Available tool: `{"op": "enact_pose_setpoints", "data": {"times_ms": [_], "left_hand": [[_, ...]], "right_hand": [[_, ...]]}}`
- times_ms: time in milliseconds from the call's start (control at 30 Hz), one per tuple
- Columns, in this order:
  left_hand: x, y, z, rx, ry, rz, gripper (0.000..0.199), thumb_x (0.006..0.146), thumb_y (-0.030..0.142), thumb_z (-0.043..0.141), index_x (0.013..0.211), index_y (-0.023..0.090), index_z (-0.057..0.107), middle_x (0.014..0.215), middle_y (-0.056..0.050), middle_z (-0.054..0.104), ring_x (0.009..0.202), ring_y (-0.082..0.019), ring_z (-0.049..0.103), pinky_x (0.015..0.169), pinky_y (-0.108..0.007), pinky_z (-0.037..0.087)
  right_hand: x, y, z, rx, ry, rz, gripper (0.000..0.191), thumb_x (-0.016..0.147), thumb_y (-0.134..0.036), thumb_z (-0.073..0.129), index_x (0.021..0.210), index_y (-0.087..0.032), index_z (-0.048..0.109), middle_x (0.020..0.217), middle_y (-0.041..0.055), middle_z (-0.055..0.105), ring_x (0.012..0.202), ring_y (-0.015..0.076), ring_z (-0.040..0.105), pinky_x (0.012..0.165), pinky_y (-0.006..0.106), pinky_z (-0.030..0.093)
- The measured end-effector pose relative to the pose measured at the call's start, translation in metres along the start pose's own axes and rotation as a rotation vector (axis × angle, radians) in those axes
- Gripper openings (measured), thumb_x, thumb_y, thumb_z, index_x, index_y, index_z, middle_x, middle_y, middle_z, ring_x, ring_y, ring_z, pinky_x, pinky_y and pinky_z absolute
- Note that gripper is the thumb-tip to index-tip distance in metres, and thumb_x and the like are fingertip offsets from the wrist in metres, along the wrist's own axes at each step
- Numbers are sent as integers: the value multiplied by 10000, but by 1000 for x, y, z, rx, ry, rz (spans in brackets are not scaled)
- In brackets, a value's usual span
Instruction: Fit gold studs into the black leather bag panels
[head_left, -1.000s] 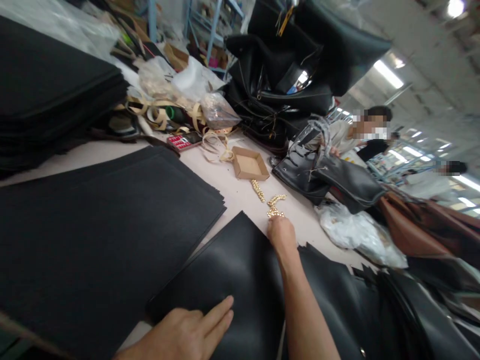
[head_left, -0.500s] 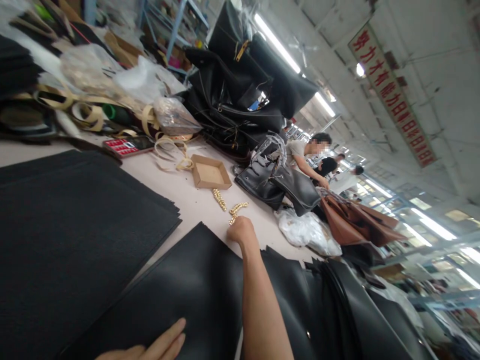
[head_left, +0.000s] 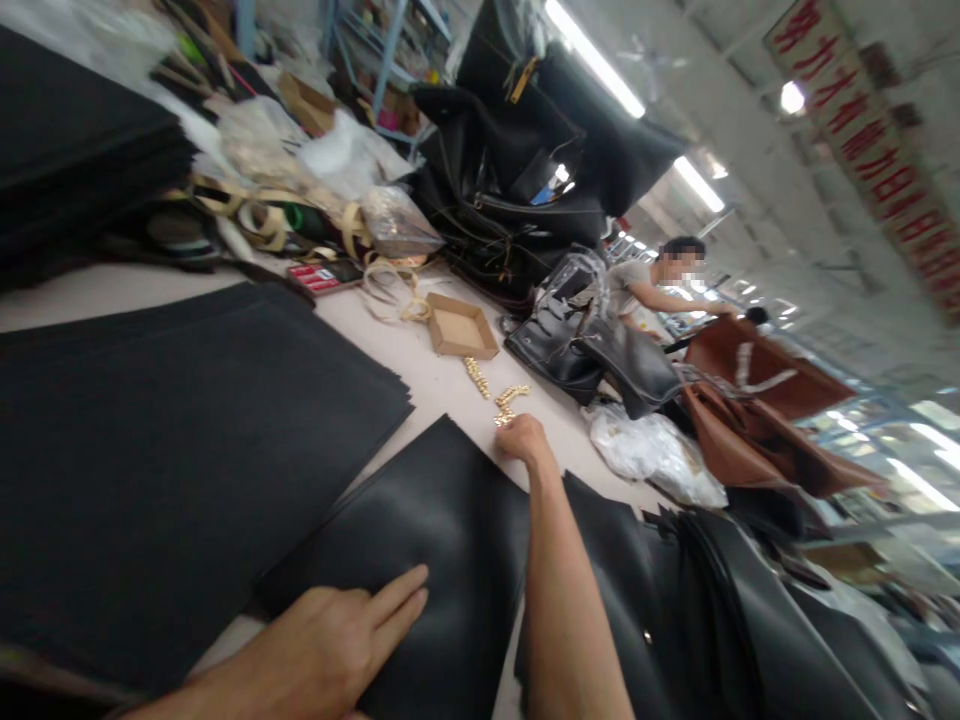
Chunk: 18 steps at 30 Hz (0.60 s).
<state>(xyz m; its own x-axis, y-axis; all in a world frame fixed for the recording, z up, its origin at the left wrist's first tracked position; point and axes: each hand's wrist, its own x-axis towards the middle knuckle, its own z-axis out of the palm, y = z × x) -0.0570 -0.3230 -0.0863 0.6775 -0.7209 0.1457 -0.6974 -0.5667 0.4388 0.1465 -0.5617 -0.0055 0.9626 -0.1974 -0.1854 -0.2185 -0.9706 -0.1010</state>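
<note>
My left hand (head_left: 349, 635) lies on a smooth black leather panel (head_left: 442, 510), two fingers stretched out together across its surface. Beyond the panel's far corner, my right hand (head_left: 520, 440) is closed at the near end of a gold metal row (head_left: 511, 396); its fingertips are hidden, so what they hold cannot be made out. A second short gold row (head_left: 476, 378) lies beside it on the pale table (head_left: 559, 420), just below an open cardboard box (head_left: 461, 330).
Black sheets (head_left: 187, 450) are stacked at the left. More black leather pieces (head_left: 720, 600) lie at the right. A plastic bag (head_left: 652, 450), black bags (head_left: 517, 190) and strap coils stand farther back. A person (head_left: 637, 290) handles brown bags (head_left: 757, 420).
The view has shifted, moving the scene rightward. My left hand has come further into view over the black panel. The person behind has lifted a brown bag.
</note>
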Motion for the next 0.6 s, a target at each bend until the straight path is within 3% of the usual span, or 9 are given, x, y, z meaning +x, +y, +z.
{"op": "enact_pose_setpoints", "data": {"times_ms": [67, 167, 267, 400, 500, 600], "left_hand": [[1, 12, -24, 24, -141, 22, 776, 730, 203, 660, 1482, 145, 475, 1553, -163, 447, 1014, -308, 710, 834, -434, 591], [1, 17, -39, 45, -143, 28, 710, 786, 345, 706, 1429, 108, 518, 1536, -175, 476, 970, -323, 710, 782, -457, 602], [-2, 15, -34, 59, -90, 59, 685, 799, 405, 711, 1379, 81, 542, 1457, -200, 551, 911, -309, 704, 718, -428, 588], [-5, 14, -27, 89, -38, 93, 630, 815, 442, 690, 1323, 87, 576, 1339, -202, 622, 830, -269, 687, 641, -378, 535], [-4, 15, -26, 147, -22, 114, 617, 831, 466, 660, 1308, 83, 582, 1306, -169, 641, 774, -257, 664, 595, -389, 511], [-5, 15, -26, 180, -6, 125, 602, 863, 487, 621, 1306, 82, 576, 1277, -137, 653, 760, -251, 648, 560, -401, 505]], "right_hand": [[-6, -1, 2, 57, 6, -26, 304, 958, -351, 657, 1194, -160, 639, 1199, 81, 658, 1022, 227, 667, 864, 416, 573], [-23, 2, 8, 157, 53, -68, 224, 939, -264, 640, 1111, -136, 704, 1098, 93, 719, 1042, 247, 676, 917, 395, 533], [-62, 11, 15, 269, 62, -113, 291, 907, -271, 579, 1103, -130, 741, 924, 86, 763, 894, 233, 719, 835, 339, 538], [-136, 23, 36, 537, -57, -184, 370, 870, -435, 611, 1064, -148, 741, 802, 49, 746, 680, 187, 685, 678, 311, 549], [-180, 23, 56, 711, -184, -178, 347, 857, -471, 649, 992, -165, 743, 802, 49, 735, 680, 187, 660, 657, 309, 537], [-199, 17, 67, 668, -228, -170, 298, 869, -455, 635, 957, -196, 753, 840, 51, 743, 755, 209, 665, 706, 323, 521]]}}
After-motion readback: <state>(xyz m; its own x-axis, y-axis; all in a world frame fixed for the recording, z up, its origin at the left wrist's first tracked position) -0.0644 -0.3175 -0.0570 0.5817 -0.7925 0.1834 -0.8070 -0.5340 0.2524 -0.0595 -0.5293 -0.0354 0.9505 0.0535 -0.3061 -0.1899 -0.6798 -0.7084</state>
